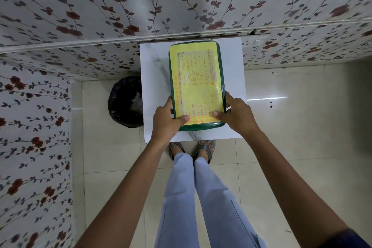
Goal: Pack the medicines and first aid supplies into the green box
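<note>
The green box [196, 78] lies on a small white table [153, 78], its lid closed and covered by a yellow sheet with handwritten orange contents. My left hand [166, 120] grips the box's near left corner, thumb on the lid. My right hand [234, 112] grips the near right corner, thumb also pressed on the lid. No medicines or first aid supplies are visible; the inside of the box is hidden.
A black bin [125, 102] lined with a bag stands on the floor left of the table. Floral-patterned walls [36, 119] close in at the left and behind. My legs and sandalled feet [191, 150] stand at the table's near edge on pale tiles.
</note>
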### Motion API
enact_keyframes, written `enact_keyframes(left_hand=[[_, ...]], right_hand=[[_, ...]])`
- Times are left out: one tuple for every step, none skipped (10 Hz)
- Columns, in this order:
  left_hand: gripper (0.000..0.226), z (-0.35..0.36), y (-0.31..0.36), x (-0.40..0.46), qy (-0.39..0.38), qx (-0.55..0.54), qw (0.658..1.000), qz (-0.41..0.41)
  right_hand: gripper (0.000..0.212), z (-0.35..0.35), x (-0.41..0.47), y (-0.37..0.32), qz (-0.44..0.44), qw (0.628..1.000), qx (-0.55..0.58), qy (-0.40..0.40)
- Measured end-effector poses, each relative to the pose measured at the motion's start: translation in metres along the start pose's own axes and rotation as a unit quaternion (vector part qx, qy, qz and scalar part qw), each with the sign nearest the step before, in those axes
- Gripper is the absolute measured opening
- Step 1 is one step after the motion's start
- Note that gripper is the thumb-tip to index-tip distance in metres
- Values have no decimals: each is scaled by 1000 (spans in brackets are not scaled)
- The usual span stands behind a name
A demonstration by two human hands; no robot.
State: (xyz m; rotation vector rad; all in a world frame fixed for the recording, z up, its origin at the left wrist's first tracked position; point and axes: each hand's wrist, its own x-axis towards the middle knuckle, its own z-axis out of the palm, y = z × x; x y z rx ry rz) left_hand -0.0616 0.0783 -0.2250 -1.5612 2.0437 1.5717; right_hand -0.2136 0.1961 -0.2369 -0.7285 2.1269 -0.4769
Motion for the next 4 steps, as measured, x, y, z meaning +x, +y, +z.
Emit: enact_keyframes(left_hand=[[56,-5,9,-6,-18,-9,1000,-19],[45,-15,24,-16,-21,-33,998,-40],[48,-34,39,-30,21,-59,997,-43],[43,-54,62,-46,44,-131,990,-28]], right_hand=[[61,-3,-1,-4,18,999,-17,-22],[69,-13,-5,-13,36,999,-28,-25],[73,-35,-19,-36,35,999,0,35],[63,-62,-35,-60,42,982,164,82]])
